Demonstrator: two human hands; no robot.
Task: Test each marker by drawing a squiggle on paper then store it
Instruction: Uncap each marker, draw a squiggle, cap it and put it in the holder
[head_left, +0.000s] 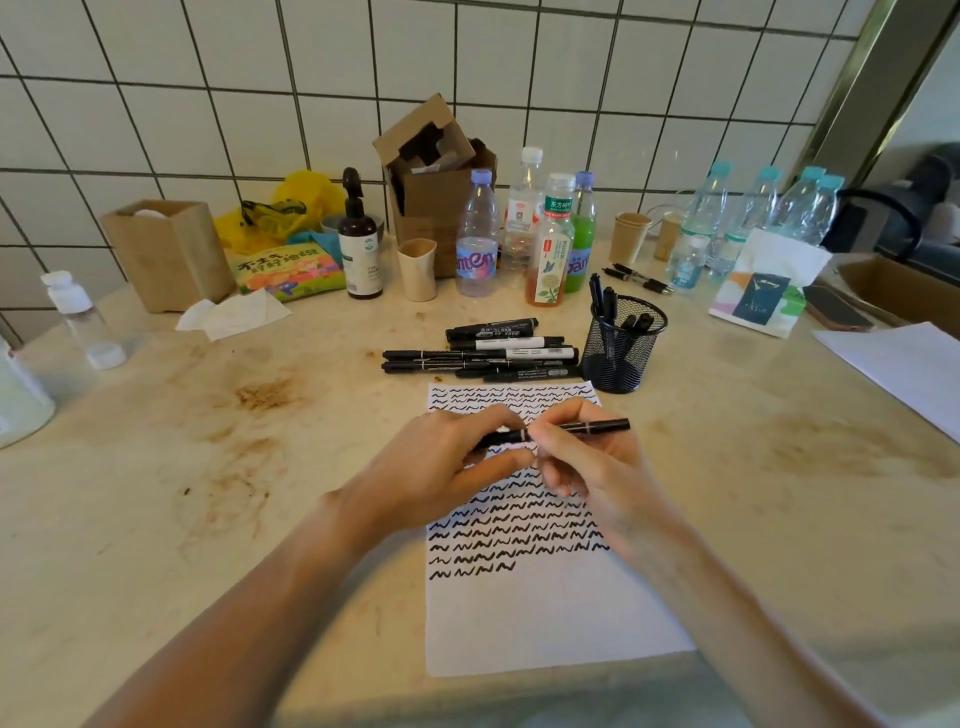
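A stained beige countertop (218, 467) is meeting a white tiled wall (208, 78). A black marker (582, 428) is lying level above the squiggle-covered paper (540, 618), with the left hand (441, 467) and right hand (587, 462) each gripping one end; a mesh holder (621, 345) is standing near.

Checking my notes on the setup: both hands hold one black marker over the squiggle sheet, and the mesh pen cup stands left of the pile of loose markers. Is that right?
Not quite. The head view shows the mesh pen cup standing right of the pile of loose markers, not left. The rest holds: the left hand and right hand both hold one black marker over the squiggle sheet.
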